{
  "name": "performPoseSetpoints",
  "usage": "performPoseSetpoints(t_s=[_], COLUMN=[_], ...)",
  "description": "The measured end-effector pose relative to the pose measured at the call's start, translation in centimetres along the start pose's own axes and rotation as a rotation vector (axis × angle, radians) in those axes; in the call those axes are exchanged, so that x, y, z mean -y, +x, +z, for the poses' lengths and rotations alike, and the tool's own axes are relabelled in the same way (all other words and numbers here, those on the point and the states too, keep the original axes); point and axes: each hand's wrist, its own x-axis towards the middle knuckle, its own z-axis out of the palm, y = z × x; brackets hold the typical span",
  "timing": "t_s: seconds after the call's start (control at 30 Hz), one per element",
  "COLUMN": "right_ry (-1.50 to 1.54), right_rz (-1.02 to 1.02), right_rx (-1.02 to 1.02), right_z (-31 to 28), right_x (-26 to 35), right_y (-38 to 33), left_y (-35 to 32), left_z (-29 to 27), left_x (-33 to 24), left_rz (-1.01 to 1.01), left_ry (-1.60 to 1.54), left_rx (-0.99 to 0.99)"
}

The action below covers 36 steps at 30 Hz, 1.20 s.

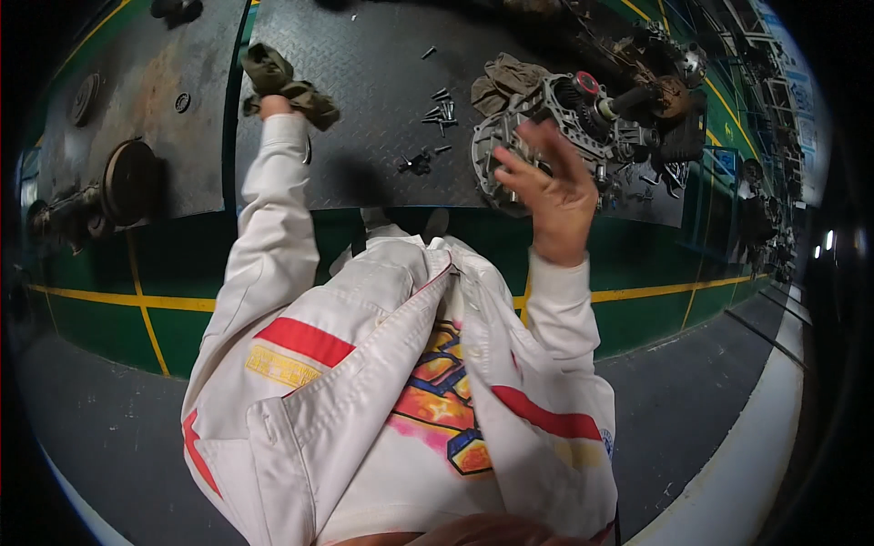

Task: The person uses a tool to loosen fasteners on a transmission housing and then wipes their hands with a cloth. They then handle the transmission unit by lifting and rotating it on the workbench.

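Head view looks straight down past a white work jacket (382, 364) with red stripes onto a dark diamond-plate steel counter (364, 136). At the upper left the left hand (273, 105) is stretched out over the counter with its fingers closed around a crumpled olive-brown rag (289, 84), which bunches out on both sides of the grip and rests against the plate. At the right, the right hand (551, 187) is raised with its fingers (546, 146) spread wide and loose, holding nothing; the fingertips lie over the near edge of a grey metal gearbox assembly (564, 123), though whether they actually touch the casing cannot be told. That assembly sits near the counter's right end, with a round housing on its left face and a red-ringed part (586, 85) on top. Just behind it lies a second crumpled brownish cloth (503, 80). Between the two hands, a small scatter of dark bolts (441, 107) lies on the plate, and a few more loose fasteners (419, 164) sit nearer the front edge. On a separate rusty plate to the far left rests a round disc-shaped metal part (127, 182). Below the counter, the green floor (100, 328) carries yellow lines.
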Motion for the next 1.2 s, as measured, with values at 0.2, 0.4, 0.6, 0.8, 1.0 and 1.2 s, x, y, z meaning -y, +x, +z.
performPoseSetpoints(t_s=[0.2, 0.4, 0.6, 0.8, 1.0, 1.2], right_ry=[1.116, 1.338, 1.391, 1.406, 1.078, -0.051], right_rz=[0.235, 0.296, 0.423, 0.505, 0.582, -0.090], right_rx=[0.312, 0.511, 0.565, 0.671, 0.723, 0.599], right_z=[-5.1, -6.7, -8.5, -8.4, -7.5, -3.5], right_x=[2.7, 3.1, 2.8, 2.3, 0.0, -0.1], right_y=[1.4, 1.0, -0.3, -1.7, -2.5, -6.8], left_y=[-13.1, -22.6, -35.5, -42.3, -46.7, -42.0], left_z=[4.6, 5.0, 7.3, 7.9, 5.6, 4.7], left_x=[-1.2, 0.3, 0.9, 4.6, 6.2, 7.2], left_rz=[-0.069, -0.377, -0.280, -0.152, -0.014, 0.442], left_ry=[-0.008, -0.122, -0.147, -0.145, -0.131, 0.410], left_rx=[0.424, 0.817, 0.722, 0.645, 0.882, 0.489])
